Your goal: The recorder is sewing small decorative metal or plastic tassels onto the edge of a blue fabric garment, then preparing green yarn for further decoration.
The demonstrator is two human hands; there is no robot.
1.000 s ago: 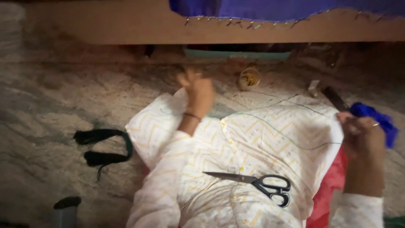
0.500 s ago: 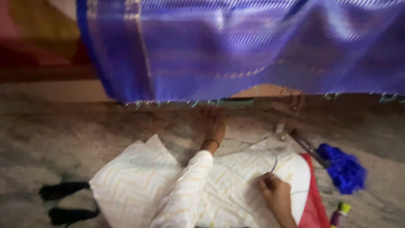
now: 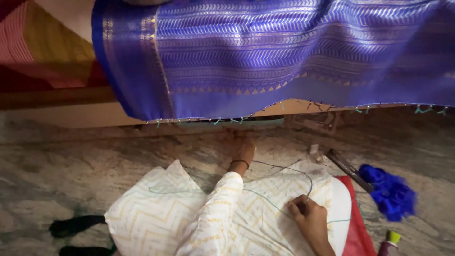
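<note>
My left hand (image 3: 243,150) reaches forward onto the stone floor, under the fringe of a hanging purple patterned cloth (image 3: 284,52); its fingers are curled and I cannot tell what they hold. My right hand (image 3: 305,215) rests on a white pillow with a yellow zigzag pattern (image 3: 156,215) and pinches a thin pale thread (image 3: 284,170) that loops across the pillow toward my left hand. A ring shows on the right hand and a dark band circles my left wrist.
A bright blue tuft of thread (image 3: 389,192) lies on the floor at right, beside a dark flat tool (image 3: 348,168). A red cloth (image 3: 355,227) sits under the pillow's right edge. Black fabric (image 3: 76,227) lies at lower left, and a small green-capped bottle (image 3: 389,241) at lower right.
My view has tilted up, so the purple cloth fills the top and the scissors have dropped out of sight. My right hand moved from the pillow's right edge inward onto the thread.
</note>
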